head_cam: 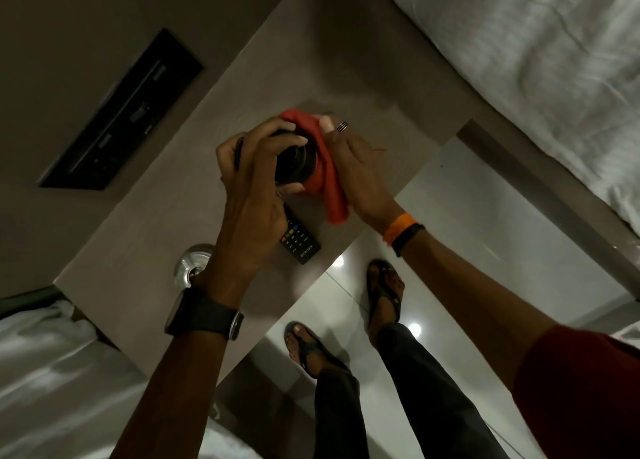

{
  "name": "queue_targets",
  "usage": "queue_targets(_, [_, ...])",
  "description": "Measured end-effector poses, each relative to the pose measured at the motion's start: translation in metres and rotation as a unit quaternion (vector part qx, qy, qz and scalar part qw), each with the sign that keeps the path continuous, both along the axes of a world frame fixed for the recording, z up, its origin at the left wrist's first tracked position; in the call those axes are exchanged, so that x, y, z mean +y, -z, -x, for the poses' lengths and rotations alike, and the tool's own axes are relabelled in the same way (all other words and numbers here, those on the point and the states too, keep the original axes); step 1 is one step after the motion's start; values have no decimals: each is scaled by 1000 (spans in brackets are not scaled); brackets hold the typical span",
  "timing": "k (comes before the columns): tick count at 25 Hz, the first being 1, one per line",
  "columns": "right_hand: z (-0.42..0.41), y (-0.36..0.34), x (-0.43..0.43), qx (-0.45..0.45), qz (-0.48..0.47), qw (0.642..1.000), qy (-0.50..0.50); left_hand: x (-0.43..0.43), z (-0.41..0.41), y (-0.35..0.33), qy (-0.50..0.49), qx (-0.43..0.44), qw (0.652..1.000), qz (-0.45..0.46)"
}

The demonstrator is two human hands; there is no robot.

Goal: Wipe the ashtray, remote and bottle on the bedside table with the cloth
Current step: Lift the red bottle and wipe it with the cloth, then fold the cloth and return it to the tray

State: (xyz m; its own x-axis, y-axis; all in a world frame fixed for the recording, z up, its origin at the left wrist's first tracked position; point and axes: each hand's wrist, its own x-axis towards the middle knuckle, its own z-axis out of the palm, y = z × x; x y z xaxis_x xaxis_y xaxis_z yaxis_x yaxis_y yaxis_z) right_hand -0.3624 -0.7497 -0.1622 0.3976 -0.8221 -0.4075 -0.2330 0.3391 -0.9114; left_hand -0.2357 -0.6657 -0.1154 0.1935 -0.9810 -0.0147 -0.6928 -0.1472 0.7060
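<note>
My left hand (258,167) grips the dark bottle (294,164) above the bedside table (363,94), and my right hand (349,160) presses the red cloth (325,167) around its side. The remote (299,242) lies just below, ashtray (190,266) near my left wrist.

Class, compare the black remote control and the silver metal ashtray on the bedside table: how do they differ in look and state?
The black remote control is flat, long and matt with coloured buttons; the silver metal ashtray is round and shiny. The remote lies near the table's front edge; the ashtray sits nearer the wall. The left forearm partly hides both, and neither is held.
</note>
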Motion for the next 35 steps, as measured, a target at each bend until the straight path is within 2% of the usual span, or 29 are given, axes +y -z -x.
queue_targets(2, [12,17,-19,51,-24,996,-63,-1,2,-1,-9,11,1000,0])
queue_targets(4, [18,28,-43,111,-9,988,-104,-9,4,-2,-22,-5,1000,-2])
queue_targets(7, [12,23,-80,119,38,992,3,-24,-1,-4,-53,-35,998,15])
queue_targets(8, [14,21,-91,118,72,989,50,-28,-1,-5,-63,-31,997,21])
queue_targets(10, [29,21,-97,134,155,975,82,-34,3,-5,-87,4,996,36])
queue_targets(13, [60,49,-70,246,249,937,-3,-54,10,-8,-130,17,989,66])
queue_targets(17, [87,84,13,351,267,872,-214,-81,19,-7,-99,-10,992,80])
queue_targets(22, [103,92,91,304,394,801,-332,-84,35,2,-98,26,992,82])
queue_targets(24, [102,83,94,289,387,824,-295,-75,31,8,-131,80,986,62])
queue_targets(25, [100,76,93,264,359,858,-256,-65,31,11,-155,116,980,50])
queue_targets(26, [99,67,93,222,292,907,-206,-52,31,16,-180,146,972,39])
queue_targets(27, [98,58,94,168,183,958,-145,-34,32,21,-199,165,966,28])
queue_targets(28, [96,46,94,106,39,990,-79,-15,33,26,-210,174,962,12])
queue_targets(29, [95,35,96,40,-102,994,-17,8,33,33,-212,188,959,-15])
queue_targets(31, [98,17,96,-34,-302,951,60,52,33,43,-205,271,936,-94])
queue_targets(33, [91,-2,101,-85,-391,914,63,98,34,44,-203,397,881,-159])
queue_targets(35, [75,-18,111,-129,-408,900,81,133,39,34,-212,491,827,-175])
